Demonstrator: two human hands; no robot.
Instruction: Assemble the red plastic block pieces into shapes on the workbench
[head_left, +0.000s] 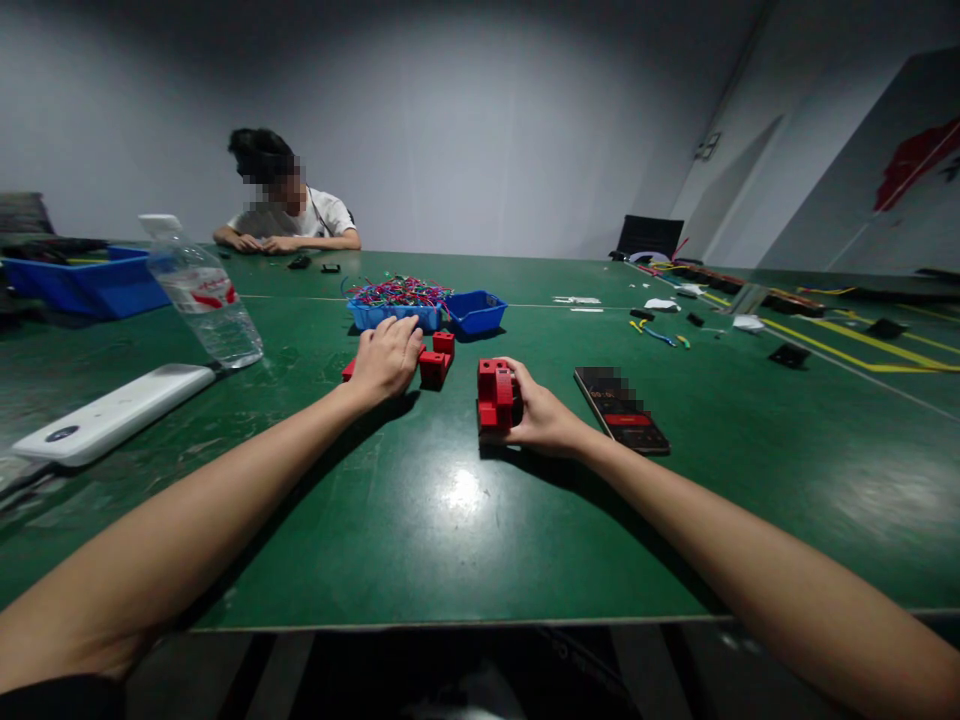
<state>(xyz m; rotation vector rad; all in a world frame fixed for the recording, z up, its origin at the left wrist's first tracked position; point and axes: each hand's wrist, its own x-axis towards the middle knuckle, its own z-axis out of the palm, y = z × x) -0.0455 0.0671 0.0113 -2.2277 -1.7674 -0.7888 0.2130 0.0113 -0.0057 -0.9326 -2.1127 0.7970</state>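
My right hand [544, 410] is closed around a red block-like part [493, 395] with a curved band on its side, at the table's middle. My left hand [388, 360] reaches forward with its fingers stretched out and a little apart, just in front of a light blue bin [364, 318] heaped with thin coloured wires [401, 291]. A red piece [348, 370] shows at the left edge of this hand, partly hidden beneath it. By its fingertips on the right is a stepped red block [437, 362]. Whether the hand touches these red pieces, I cannot tell.
A dark blue bin [478, 312] is beside the wires. Right of my right hand lies a phone [621, 410]. On the left are a tilted water bottle [206, 295], a white power bank [112, 410] and a larger blue bin [97, 283]. A person [289, 205] sits across the table.
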